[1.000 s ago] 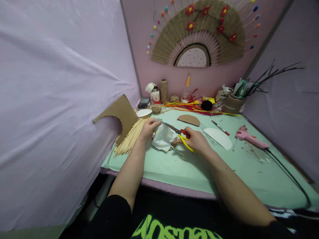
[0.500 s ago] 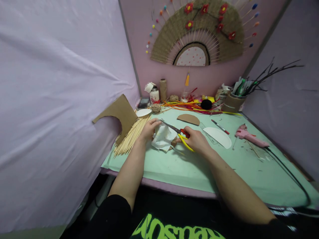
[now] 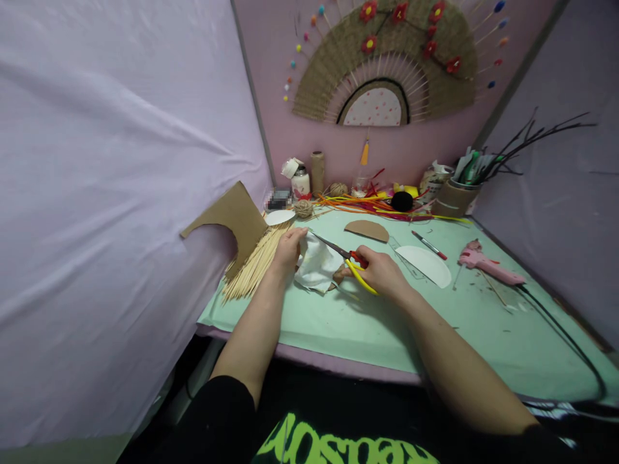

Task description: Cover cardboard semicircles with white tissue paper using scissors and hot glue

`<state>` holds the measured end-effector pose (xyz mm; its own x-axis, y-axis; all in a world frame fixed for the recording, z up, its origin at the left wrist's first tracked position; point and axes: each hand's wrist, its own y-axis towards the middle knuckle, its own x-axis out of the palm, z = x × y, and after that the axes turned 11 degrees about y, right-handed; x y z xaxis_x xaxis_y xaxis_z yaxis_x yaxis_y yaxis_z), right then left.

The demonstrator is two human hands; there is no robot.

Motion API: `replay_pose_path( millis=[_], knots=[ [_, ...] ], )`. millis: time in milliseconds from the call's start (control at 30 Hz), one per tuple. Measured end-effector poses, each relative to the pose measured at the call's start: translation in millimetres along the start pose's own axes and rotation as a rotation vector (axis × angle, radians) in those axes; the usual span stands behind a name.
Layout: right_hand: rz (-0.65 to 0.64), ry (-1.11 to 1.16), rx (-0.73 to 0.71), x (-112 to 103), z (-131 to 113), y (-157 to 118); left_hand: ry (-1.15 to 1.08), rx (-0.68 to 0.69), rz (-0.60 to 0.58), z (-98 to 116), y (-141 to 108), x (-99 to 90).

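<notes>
My left hand (image 3: 291, 250) pinches the upper left edge of a white piece of cloth (image 3: 316, 265), which hangs in loose folds above the green table. In my right hand (image 3: 380, 269) are scissors (image 3: 356, 263) with red and yellow handles. Their dark blades point left along the cloth's top edge and reach almost to my left fingertips. Beneath the cloth's right side some brown material shows, partly hidden, near my right fingers; I cannot make out what it is.
Thin wooden sticks (image 3: 254, 263) and a cut cardboard piece (image 3: 242, 222) lie at the left. Beyond my right hand are a cardboard half-disc (image 3: 367, 230), a white half-disc (image 3: 425, 265), a pen (image 3: 429, 245) and a pink glue gun (image 3: 491, 263) with its cord. A decorated fan (image 3: 435, 84) hangs behind.
My left fingers have shifted slightly at the cloth's upper edge. The scissors remain at nearly the same spot, and the whole view has moved a little.
</notes>
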<state>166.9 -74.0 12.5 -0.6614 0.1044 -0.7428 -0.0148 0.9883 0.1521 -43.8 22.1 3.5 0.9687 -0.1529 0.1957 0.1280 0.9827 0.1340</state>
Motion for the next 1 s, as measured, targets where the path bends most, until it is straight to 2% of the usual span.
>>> replay_pose_path(
  millis=[633,1000],
  knots=[
    [0.060,-0.036,-0.030,-0.6,1.6,-0.5,0.019,0.013,0.017,5.7,-2.4,1.4],
    [0.039,-0.011,0.005,-2.9,1.1,-0.2,0.108,0.033,0.016,4.5,-2.6,-1.9]
  ],
)
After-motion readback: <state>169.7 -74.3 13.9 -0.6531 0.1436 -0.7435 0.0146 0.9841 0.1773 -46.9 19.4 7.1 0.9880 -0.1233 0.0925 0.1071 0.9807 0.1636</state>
